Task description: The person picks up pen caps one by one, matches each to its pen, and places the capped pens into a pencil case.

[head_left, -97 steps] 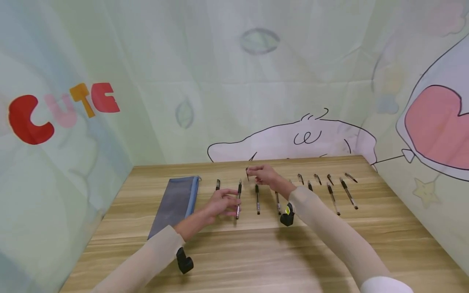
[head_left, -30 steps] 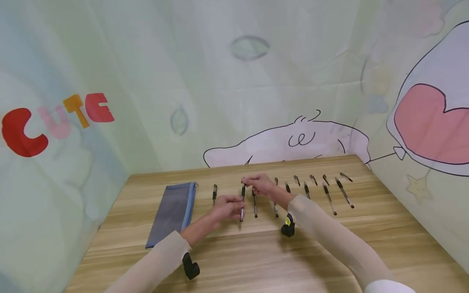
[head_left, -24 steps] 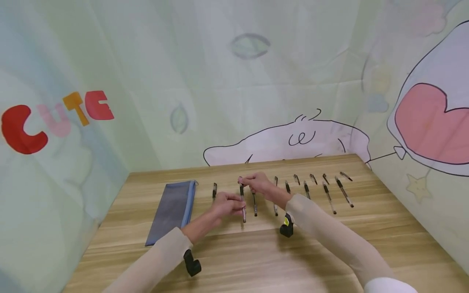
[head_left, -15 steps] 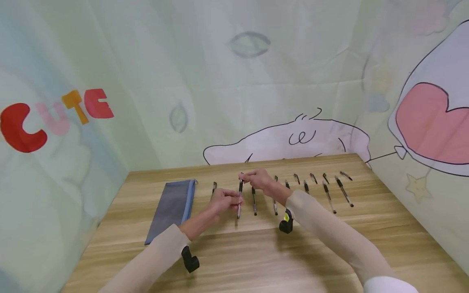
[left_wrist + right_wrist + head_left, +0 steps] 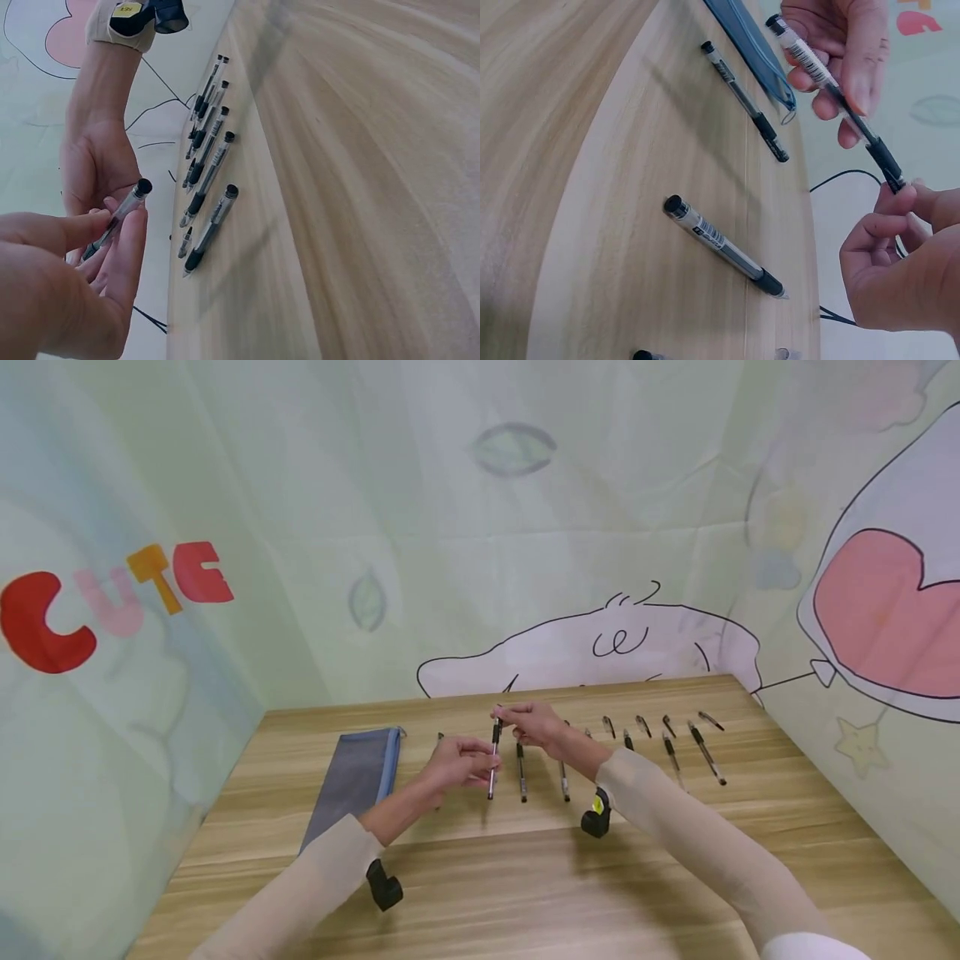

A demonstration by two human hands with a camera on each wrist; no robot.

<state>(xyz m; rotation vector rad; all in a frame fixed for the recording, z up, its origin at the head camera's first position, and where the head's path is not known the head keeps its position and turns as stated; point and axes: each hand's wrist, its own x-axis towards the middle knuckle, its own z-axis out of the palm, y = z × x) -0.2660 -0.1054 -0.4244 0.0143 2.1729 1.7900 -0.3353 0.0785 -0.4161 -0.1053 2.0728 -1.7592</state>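
My left hand (image 5: 459, 763) pinches the clear barrel of a black gel pen (image 5: 492, 767) between thumb and fingers, raised above the table. My right hand (image 5: 534, 727) pinches the pen's far end, where its black cap is partly covered by the fingertips. The right wrist view shows the same pen (image 5: 814, 66) tilted between the left hand (image 5: 859, 56) and the right hand (image 5: 900, 277). How far the cap sits over the tip cannot be told. Below the hands, an uncapped pen (image 5: 727, 247) and a capped pen (image 5: 742, 101) lie on the table.
A blue-grey zip pouch (image 5: 348, 781) lies to the left. Several uncapped pens, such as one pen (image 5: 707, 752) at the far right, lie in a row. Loose caps, among them one cap (image 5: 643, 725), lie behind them. A printed curtain (image 5: 375, 527) hangs behind the wooden table (image 5: 525, 885).
Earlier the right hand held a cap apart from the pen. That cap has since been brought to the pen's tip end, and both hands have lifted slightly with the pen.
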